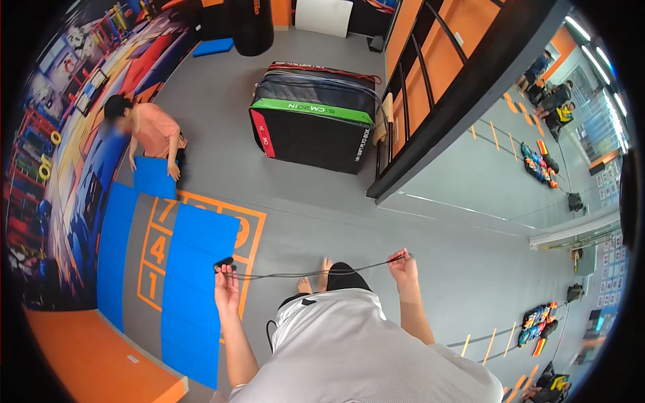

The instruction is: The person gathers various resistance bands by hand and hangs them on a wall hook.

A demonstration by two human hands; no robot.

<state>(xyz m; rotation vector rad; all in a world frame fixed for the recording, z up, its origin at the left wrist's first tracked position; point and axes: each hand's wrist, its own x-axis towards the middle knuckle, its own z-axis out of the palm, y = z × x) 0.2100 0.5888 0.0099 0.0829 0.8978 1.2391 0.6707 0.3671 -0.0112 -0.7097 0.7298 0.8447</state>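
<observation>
A thin black jump rope runs in a few strands across the front of my body, between my two hands. My left hand is closed on one end, where dark handles stick out above the fingers. The other end is pinched in my right hand, whose fingers are bent around the looped cord. Between the hands the strands hang nearly straight, sagging slightly in front of my dark shorts.
A person at the left holds a folded blue mat. Long blue mats lie over an orange numbered floor grid. A black plyo box with cords on top stands ahead. A mirror is at the right.
</observation>
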